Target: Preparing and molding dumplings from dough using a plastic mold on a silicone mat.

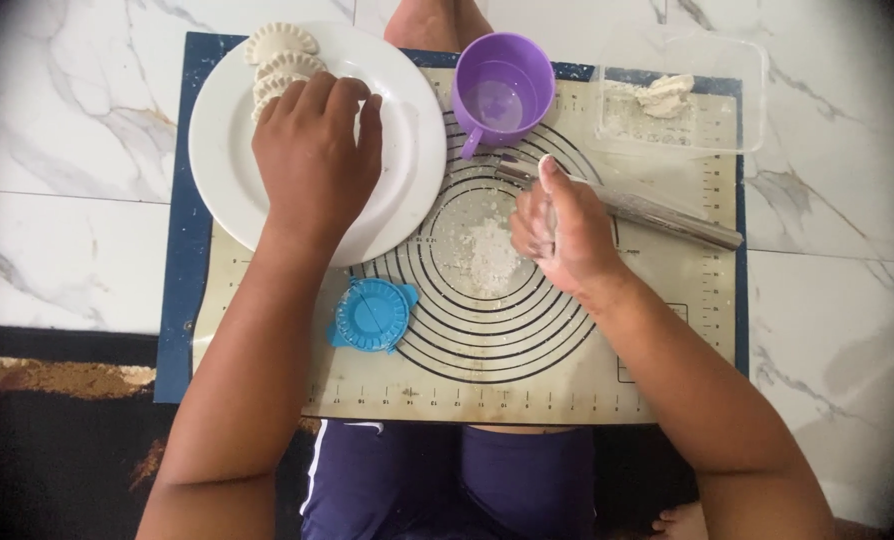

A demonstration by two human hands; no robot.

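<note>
My left hand (315, 150) rests palm down on a white plate (407, 150), its fingers curled over a folded dumpling beside a row of crimped dumplings (282, 55) at the plate's far left rim. My right hand (557, 225), dusted with flour, hovers over the baking mat (527, 370) with fingers loosely curled and nothing seen in it. It sits just right of a small flour pile (487, 255) and in front of a metal rolling pin (667, 215).
A purple cup (504, 90) with water stands behind the flour pile. A clear plastic container (737, 100) holding a lump of dough sits at the far right. A blue dumpling press (372, 315) lies closed on the mat. Marble floor surrounds the mat.
</note>
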